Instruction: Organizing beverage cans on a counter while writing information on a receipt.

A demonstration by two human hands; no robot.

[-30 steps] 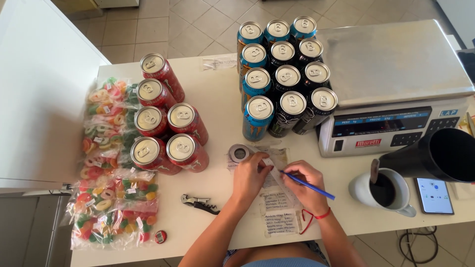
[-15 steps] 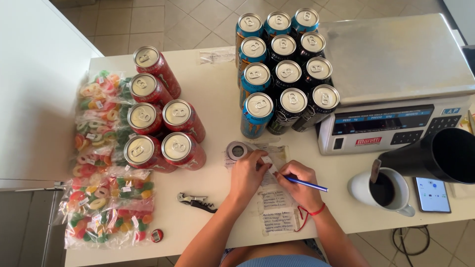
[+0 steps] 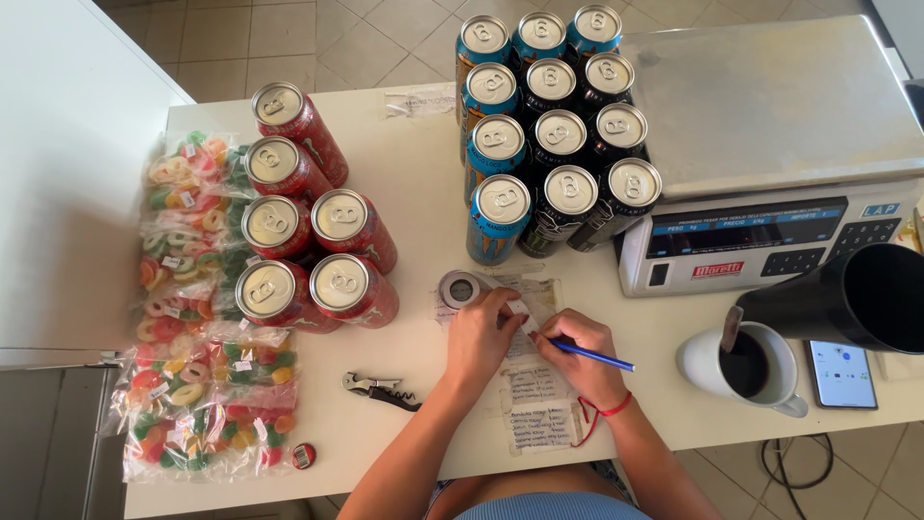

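Note:
My right hand [image 3: 576, 354] grips a blue pen [image 3: 595, 356] with its tip down on a small white label [image 3: 523, 315]. My left hand [image 3: 481, 335] pins that label with its fingertips, just beside a roll of clear tape [image 3: 460, 288]. Under both hands lie taped paper slips [image 3: 535, 400] with handwriting. A red string band circles my right wrist.
Several red cans [image 3: 313, 241] stand at the left, blue and black cans [image 3: 549, 125] at the back. Bags of ring candy [image 3: 192, 318] line the left edge. A corkscrew [image 3: 380, 390], a weighing scale [image 3: 770, 144], a white mug [image 3: 741, 371], a black cup [image 3: 857, 299] and a phone [image 3: 840, 374] sit around.
The view has shifted slightly. Both hands stay on the label, with the pen moving a little as it writes.

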